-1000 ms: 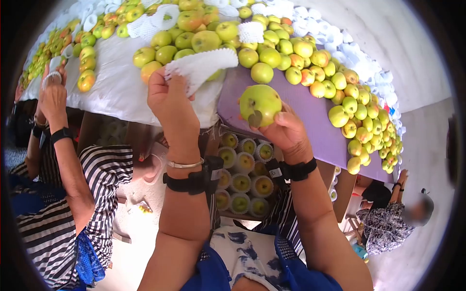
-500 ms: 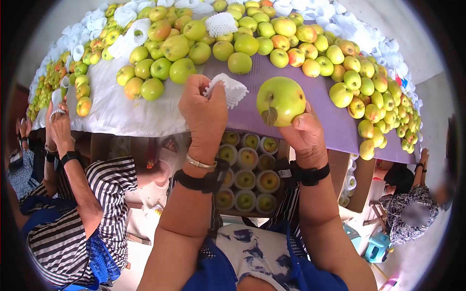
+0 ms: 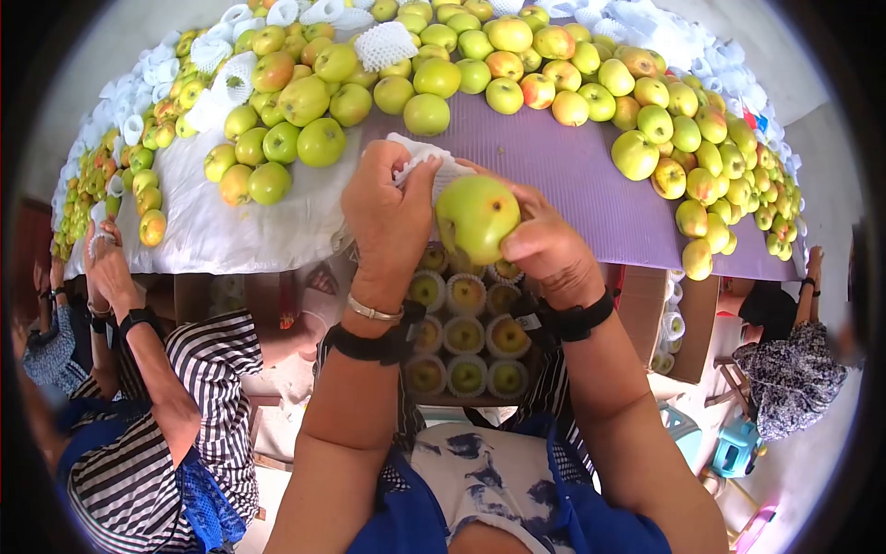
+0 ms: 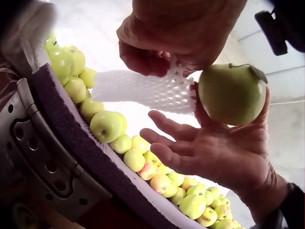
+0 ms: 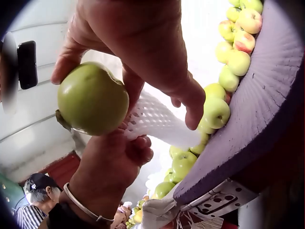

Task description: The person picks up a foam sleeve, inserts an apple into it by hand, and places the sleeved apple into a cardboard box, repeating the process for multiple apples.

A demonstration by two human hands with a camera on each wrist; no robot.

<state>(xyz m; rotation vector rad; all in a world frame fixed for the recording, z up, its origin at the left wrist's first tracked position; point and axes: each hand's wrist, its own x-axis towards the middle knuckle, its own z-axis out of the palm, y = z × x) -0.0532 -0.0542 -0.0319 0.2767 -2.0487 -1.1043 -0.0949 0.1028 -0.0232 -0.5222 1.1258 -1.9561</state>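
Observation:
Above the table edge, my right hand (image 3: 554, 245) pinches a large green apple (image 3: 478, 220) between thumb and forefinger. Its other fingers stretch away from the fruit in the left wrist view. A small leaf (image 4: 259, 73) hangs by the stem, and a dark spot shows on the side facing the head camera. My left hand (image 3: 389, 208) pinches a white foam net sleeve (image 4: 143, 88) by its end with curled fingers. That end lies right beside the apple, while the rest of the sleeve extends behind the right hand's spread fingers.
Loose apples (image 3: 426, 114) are heaped along a purple padded tabletop (image 3: 554, 185) and a white sheet (image 3: 305, 208). White foam sleeves (image 3: 646, 32) pile up behind. Sleeved apples (image 3: 463, 334) fill a box below my hands. People work at both sides; a cardboard box (image 3: 690, 346) stands right.
My right hand has brought the apple leftward to the foam sleeve and turned it, so its dark spot faces the head camera. My left hand has moved right and keeps its pinch on the sleeve.

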